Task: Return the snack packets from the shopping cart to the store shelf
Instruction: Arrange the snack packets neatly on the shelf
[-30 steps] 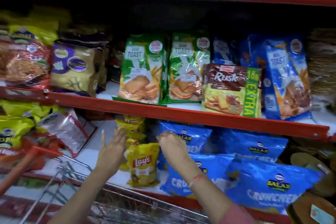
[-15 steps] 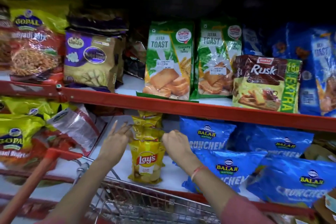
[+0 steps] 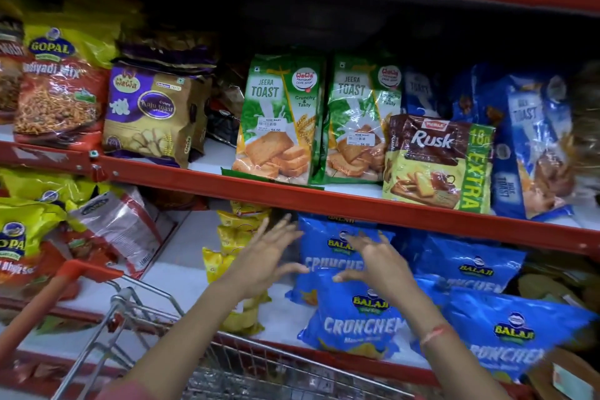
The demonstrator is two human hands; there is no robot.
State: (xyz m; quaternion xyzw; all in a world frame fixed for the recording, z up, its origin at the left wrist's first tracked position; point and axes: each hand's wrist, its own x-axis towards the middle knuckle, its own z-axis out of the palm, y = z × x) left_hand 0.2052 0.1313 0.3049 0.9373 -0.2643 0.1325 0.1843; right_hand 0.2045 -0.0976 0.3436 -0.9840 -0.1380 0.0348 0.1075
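Both hands, left hand (image 3: 259,265) and right hand (image 3: 378,261), hover with fingers apart and empty before yellow chips packets (image 3: 233,237); blue Crunchem bags (image 3: 354,318) crowd the shelf (image 3: 181,273) beside them.

Packets: small yellow crinkled foil snack packets (image 3: 237,239), stacked in a column, upright, partly hidden behind a hand.
Location: lower white shelf board of the red metal store shelf (image 3: 181,273), just left of blue packets.
Cart: silver wire shopping cart with red handle (image 3: 130,308), directly below shelf edge.
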